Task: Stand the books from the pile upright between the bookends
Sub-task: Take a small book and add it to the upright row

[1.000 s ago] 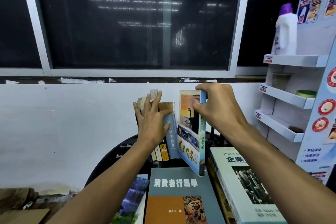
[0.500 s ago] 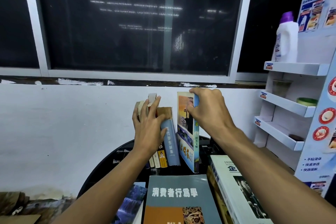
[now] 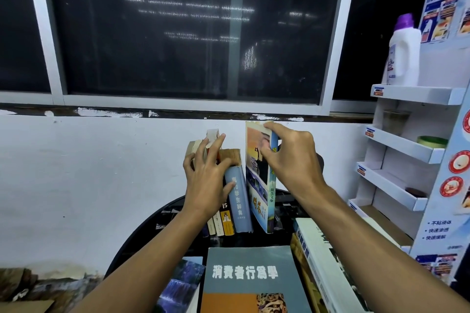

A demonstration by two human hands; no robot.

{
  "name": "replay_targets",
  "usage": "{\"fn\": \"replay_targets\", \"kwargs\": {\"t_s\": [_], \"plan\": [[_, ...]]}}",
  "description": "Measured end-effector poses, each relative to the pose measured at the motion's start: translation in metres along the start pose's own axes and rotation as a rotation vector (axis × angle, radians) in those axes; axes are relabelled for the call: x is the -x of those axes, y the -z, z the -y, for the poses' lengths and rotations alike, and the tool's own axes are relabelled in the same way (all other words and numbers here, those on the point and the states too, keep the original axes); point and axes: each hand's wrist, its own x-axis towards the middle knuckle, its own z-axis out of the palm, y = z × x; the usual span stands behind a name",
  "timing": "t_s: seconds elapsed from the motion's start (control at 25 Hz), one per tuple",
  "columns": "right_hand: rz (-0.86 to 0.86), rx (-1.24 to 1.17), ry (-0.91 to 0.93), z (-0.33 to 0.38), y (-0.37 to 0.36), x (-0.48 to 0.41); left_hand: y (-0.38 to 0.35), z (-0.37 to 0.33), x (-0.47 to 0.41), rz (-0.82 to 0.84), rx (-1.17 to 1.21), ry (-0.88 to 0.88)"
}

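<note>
My right hand pinches the top of the sunset-cover book, thumb on the front cover, fingers curled over the spine; the book stands nearly upright on the black round table, leaning slightly left at the foot. My left hand lies flat and spread against the row of standing books, fingers on their top edges, thumb on the blue dictionary; it presses, grips nothing. A narrow gap shows between dictionary and sunset book. Most spines in the row are hidden behind my left hand; only their lower ends show. A dark curved shape sticks out behind my right wrist, can't tell whether it is a bookend. Near me the pile: the grey-and-orange book flat, cut off at the bottom; a waterfall-cover book partly under it; a thick white-edged book to the right, mostly covered by my right forearm. Far right, a cardboard display shelf with a white bottle on top. Dark window behind.
</note>
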Motion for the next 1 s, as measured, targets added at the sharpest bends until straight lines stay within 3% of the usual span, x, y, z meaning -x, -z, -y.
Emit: {"fn": "replay_targets", "kwargs": {"t_s": [0.48,1.0], "plan": [[-0.208,0.009,0.159,0.023,0.034,-0.053,0.002,-0.002,0.0,0.018,0.008,0.017],[-0.261,-0.005,0.199,0.022,0.011,-0.08,0.001,0.0,0.002,0.019,0.007,0.032]]}}
